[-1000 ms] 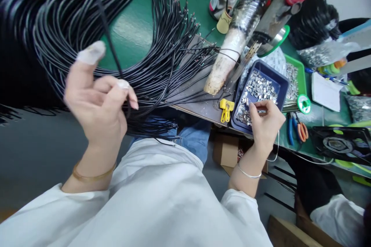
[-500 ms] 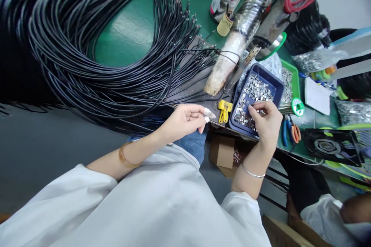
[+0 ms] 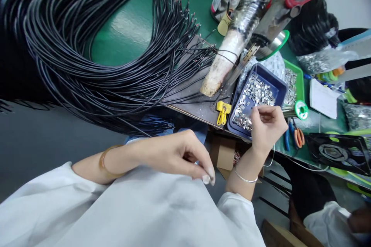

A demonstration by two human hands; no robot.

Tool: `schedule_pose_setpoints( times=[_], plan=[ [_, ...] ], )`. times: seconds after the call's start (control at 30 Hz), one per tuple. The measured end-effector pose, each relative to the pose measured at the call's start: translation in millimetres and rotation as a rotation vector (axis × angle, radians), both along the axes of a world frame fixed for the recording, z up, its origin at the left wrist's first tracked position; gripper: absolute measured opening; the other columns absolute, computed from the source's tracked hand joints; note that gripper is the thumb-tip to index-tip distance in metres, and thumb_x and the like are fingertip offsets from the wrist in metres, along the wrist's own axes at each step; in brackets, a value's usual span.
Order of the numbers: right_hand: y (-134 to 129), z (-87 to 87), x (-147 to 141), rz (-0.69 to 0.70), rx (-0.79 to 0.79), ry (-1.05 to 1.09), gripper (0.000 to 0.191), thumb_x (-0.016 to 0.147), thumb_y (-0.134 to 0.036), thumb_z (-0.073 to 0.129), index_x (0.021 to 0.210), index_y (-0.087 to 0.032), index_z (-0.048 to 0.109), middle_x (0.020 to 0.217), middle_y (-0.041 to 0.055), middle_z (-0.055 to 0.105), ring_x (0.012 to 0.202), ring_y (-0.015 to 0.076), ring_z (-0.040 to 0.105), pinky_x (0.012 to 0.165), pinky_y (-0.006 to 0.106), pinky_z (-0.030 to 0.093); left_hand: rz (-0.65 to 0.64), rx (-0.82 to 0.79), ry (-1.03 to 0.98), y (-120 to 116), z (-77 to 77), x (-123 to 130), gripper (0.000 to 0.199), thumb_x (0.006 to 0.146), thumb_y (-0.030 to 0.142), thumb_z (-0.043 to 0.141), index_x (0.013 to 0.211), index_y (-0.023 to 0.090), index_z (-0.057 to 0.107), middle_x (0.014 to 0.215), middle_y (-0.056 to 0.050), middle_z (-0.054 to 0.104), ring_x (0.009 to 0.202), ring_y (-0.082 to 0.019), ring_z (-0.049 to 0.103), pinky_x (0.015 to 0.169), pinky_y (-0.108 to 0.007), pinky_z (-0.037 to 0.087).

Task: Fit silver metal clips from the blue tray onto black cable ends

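Observation:
My right hand (image 3: 268, 129) is over the near part of a dark blue tray (image 3: 279, 96), thumb and forefinger pressed together. Small shiny metal pieces (image 3: 262, 92) lie in that tray. Whether a piece sits in the pinch is too small to see. Low in front of my white top, my left hand (image 3: 185, 158) has thumb and fingers closed together, with a white covering on a tip. What it holds, if anything, is hidden. A yellow clip-like tool (image 3: 223, 112) lies between the hands, left of the tray.
A large bundle of black cables (image 3: 116, 77) covers the left of the green table (image 3: 130, 27). A duct hose (image 3: 226, 54) slants down near the tray. Beyond are a green tray (image 3: 300, 85), a solder spool (image 3: 301, 110), pliers (image 3: 298, 137) and a fan (image 3: 333, 152). Another person's sleeve (image 3: 327, 216) shows lower right.
My left hand has come down and nearer my body, its fingers now curled together. My right hand has shifted slightly down, still pinching over the tray. The view has shifted slightly.

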State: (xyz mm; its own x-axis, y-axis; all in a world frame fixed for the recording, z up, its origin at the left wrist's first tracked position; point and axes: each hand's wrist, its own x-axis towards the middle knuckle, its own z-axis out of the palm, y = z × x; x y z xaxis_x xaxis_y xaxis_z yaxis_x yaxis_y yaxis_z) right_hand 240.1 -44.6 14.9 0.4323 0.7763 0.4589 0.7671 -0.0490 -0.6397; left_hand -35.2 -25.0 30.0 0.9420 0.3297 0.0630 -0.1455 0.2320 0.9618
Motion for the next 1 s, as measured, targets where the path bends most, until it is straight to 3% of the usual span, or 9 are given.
schedule_pose_setpoints(
  times=[0.07,0.13,0.2,0.27,0.4,0.53,0.67,0.8,1.0],
  plan=[
    [-7,4.3,-18,0.095,0.056,0.178,0.02,0.081,-0.03,0.073,0.074,-0.022,0.056,0.078,-0.0025,0.067,0.055,0.0116,0.061,0.052,0.028,0.05,0.19,-0.242,0.045,4,-7.6,5,0.011,0.085,0.024,0.074,0.081,0.015,0.078,0.062,-0.006,0.072,0.047,-0.01,0.057,0.044,-0.021,0.041],
    [-13,7.1,-40,0.115,0.162,0.216,0.021,0.083,-0.027,0.074,0.075,-0.022,0.056,0.077,-0.0031,0.067,0.058,0.0132,0.067,0.053,0.029,0.055,0.457,-0.443,0.051,10,-20.6,14,0.016,0.08,0.029,0.079,0.078,0.014,0.072,0.051,0.002,0.059,0.035,-0.003,0.033,0.036,-0.018,0.02],
    [-18,7.4,-61,0.105,0.32,0.15,0.015,0.084,-0.02,0.074,0.079,-0.022,0.06,0.084,-0.0012,0.07,0.07,0.0166,0.074,0.063,0.033,0.062,0.615,-0.533,0.035,16,-31.3,23,0.022,0.074,0.029,0.081,0.078,0.015,0.066,0.052,0.003,0.058,0.036,-0.001,0.027,0.037,-0.017,0.013],
    [-21,4.9,-76,0.178,0.384,0.067,0.012,0.085,-0.015,0.072,0.084,-0.023,0.064,0.089,-0.0001,0.073,0.079,0.0181,0.076,0.071,0.037,0.064,0.682,-0.533,0.041,19,-34.5,29,0.024,0.07,0.028,0.082,0.075,0.015,0.062,0.053,0.003,0.058,0.037,-0.001,0.029,0.037,-0.017,0.015],
    [-24,-5.6,-89,0.295,0.266,0.044,0.011,0.088,-0.013,0.069,0.088,-0.024,0.069,0.091,-0.0001,0.074,0.085,0.0163,0.074,0.075,0.036,0.065,0.734,-0.347,0.129,20,-24.3,32,0.023,0.066,0.02,0.085,0.067,0.014,0.063,0.054,0.003,0.059,0.044,-0.004,0.045,0.043,-0.016,0.034],
    [-22,-15.5,-89,0.344,0.115,0.216,0.006,0.091,-0.019,0.068,0.091,-0.024,0.072,0.096,0.0011,0.074,0.09,0.0165,0.074,0.079,0.037,0.065,0.731,-0.195,0.147,18,-20.0,31,0.013,0.072,0.02,0.082,0.073,0.013,0.071,0.062,-0.001,0.067,0.056,-0.009,0.059,0.056,-0.02,0.048],
    [-20,-18.8,-88,0.4,0.089,0.342,0.011,0.09,-0.016,0.069,0.094,-0.025,0.074,0.098,0.0006,0.074,0.091,0.0143,0.073,0.078,0.032,0.064,0.694,-0.098,0.127,18,-25.8,30,0.011,0.081,0.022,0.076,0.075,0.013,0.072,0.062,-0.001,0.067,0.056,-0.009,0.058,0.057,-0.02,0.047],
    [-19,-19.8,-88,0.44,0.11,0.402,0.015,0.089,-0.013,0.07,0.094,-0.026,0.075,0.097,0.0,0.074,0.092,0.0121,0.072,0.073,0.025,0.062,0.658,-0.009,0.142,17,-28.4,27,0.023,0.089,0.025,0.068,0.07,0.013,0.069,0.061,-0.002,0.065,0.057,-0.009,0.056,0.058,-0.02,0.046],
    [-19,-23.1,-83,0.482,0.126,0.362,0.02,0.087,-0.011,0.072,0.097,-0.028,0.076,0.098,-0.0003,0.075,0.092,0.0134,0.072,0.079,0.03,0.063,0.556,0.023,0.183,18,-23.4,22,0.032,0.091,0.026,0.068,0.063,0.012,0.064,0.059,-0.001,0.062,0.054,-0.007,0.05,0.053,-0.019,0.039]
  ],
)
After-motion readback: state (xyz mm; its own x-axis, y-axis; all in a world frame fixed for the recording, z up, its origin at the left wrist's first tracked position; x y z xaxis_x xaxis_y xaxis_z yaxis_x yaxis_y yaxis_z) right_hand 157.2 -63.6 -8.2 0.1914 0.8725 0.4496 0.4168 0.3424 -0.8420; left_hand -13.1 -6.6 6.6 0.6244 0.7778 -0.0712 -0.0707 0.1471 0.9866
